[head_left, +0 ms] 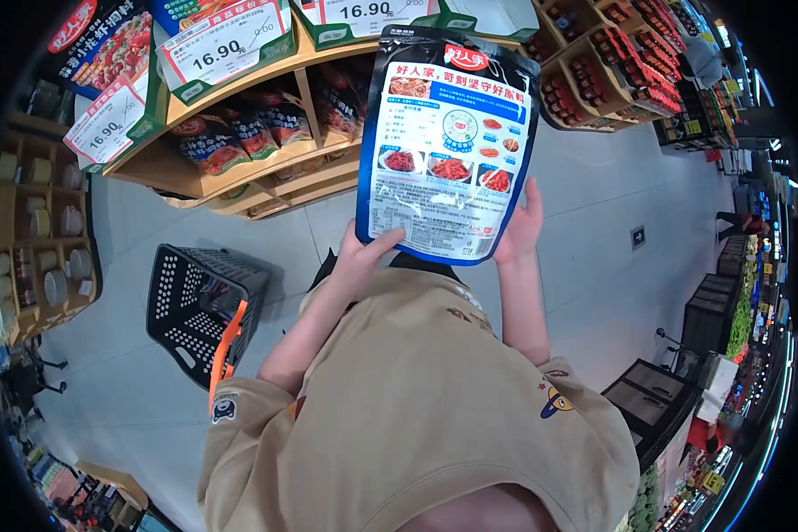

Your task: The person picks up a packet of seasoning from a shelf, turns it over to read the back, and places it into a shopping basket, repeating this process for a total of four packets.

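Observation:
A large seasoning pouch (452, 146), blue and black at its edges with a white printed panel, is held up in front of me. Small food photos and dense text cover the panel facing me. My left hand (368, 251) grips its lower left corner, thumb lying across the front. At the lower right edge, my right hand (520, 226) is closed on the pouch, its fingers partly hidden behind it. The pouch stands nearly upright and tilts slightly to the right.
A curved wooden shelf (230, 168) in front bears similar pouches (284, 120) and price signs (217, 53) reading 16.90. A black shopping basket (199, 306) with an orange handle stands on the floor to the left. More shelves with jars (585, 84) are at upper right.

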Motion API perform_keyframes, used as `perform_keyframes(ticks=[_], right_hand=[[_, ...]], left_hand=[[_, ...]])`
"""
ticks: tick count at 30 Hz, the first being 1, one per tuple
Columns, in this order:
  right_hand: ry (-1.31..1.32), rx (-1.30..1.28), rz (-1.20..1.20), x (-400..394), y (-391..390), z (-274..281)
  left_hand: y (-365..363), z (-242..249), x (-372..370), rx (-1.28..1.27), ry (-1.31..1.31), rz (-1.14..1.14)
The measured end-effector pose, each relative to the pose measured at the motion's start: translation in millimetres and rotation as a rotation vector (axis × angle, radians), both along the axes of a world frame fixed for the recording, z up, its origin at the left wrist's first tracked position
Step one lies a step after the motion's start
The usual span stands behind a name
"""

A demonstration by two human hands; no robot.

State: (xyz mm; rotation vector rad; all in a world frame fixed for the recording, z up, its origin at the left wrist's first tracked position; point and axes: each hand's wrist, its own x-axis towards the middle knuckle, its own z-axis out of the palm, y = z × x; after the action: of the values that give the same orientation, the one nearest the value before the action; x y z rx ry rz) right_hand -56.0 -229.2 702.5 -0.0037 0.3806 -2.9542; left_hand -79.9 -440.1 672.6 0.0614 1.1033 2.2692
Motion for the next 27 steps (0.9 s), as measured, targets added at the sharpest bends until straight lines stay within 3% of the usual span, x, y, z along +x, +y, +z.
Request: perform_keyframes(ticks=[13,16,18,20,22,25,27], right_hand=[[-0.151,0.023,-0.157,139.9,31.7,-14.7],[-0.183,0.039,-0.164,161.7,30.1,-22.4],[-0.297,0.192,-0.145,171.4,26.6,-25.2],[-0.34,0.203,-0.074,175.7,19.0,-27.0],[-0.453,0.537,-0.06,176.0,4.7,-32.3],[-0.456,0.567,0.03,173.1,-16.6,-48.0],[-0.417,0.597,0.063,164.0,-30.8,-56.5]], left_hand=[[32.3,-0.5,112.7,-0.066,-0.041,-0.089],[23.8,-10.5,133.9,-0.234,0.037,-0.17],[19.7,-9.0,148.5,-0.23,0.042,-0.184],[15.2,-8.6,164.5,-0.206,-0.033,-0.06],[-1.8,-14.6,175.4,-0.27,-0.028,-0.053],[-25.9,-5.8,186.4,-0.467,-0.076,-0.087],[-38.0,-15.7,190.6,-0.476,0.057,0.091]])
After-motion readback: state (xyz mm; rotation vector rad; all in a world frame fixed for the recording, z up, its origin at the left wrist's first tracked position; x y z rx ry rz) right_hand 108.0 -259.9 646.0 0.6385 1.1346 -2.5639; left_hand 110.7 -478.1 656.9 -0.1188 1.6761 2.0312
